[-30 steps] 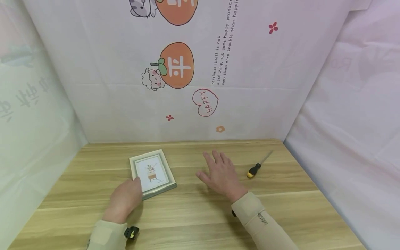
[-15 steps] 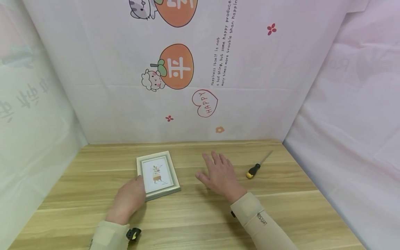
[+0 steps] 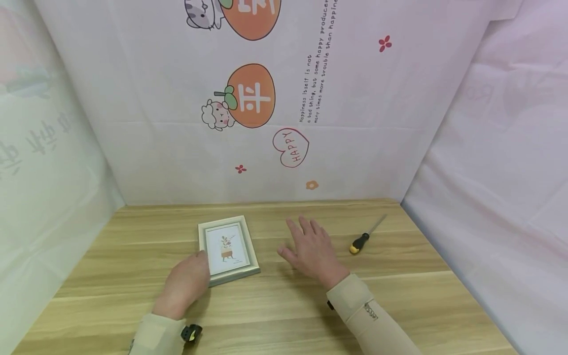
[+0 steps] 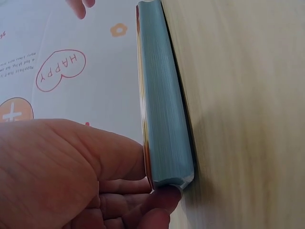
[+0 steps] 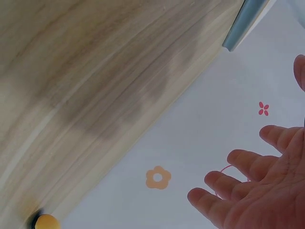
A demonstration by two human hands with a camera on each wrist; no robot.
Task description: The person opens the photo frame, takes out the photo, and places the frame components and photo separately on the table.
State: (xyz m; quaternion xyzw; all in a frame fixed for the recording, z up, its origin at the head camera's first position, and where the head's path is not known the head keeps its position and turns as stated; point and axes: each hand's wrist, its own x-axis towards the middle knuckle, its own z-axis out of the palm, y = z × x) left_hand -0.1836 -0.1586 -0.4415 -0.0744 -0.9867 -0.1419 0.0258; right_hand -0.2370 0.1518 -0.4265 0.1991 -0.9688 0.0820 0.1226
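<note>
A picture frame (image 3: 228, 249) with a pale border and a drawing of a potted plant lies face up on the wooden table, left of the middle. My left hand (image 3: 186, 282) grips its lower left corner. In the left wrist view the thumb lies over the front of the picture frame (image 4: 167, 95) and fingers curl at its corner and underside; its blue-grey side edge faces that camera. My right hand (image 3: 312, 254) hovers over the table to the right of the frame, fingers spread and holding nothing; the right wrist view shows the same hand (image 5: 267, 186) with fingers extended.
A screwdriver (image 3: 360, 242) with a black and yellow handle lies at the right, beyond my right hand, its shaft pointing to the back right. White printed cloth (image 3: 177, 162) hangs behind the wooden table (image 3: 275, 315) and along both sides.
My left hand has slid the picture frame to the right, toward the middle of the table, slowing in the last half second. The right hand stays nearly still.
</note>
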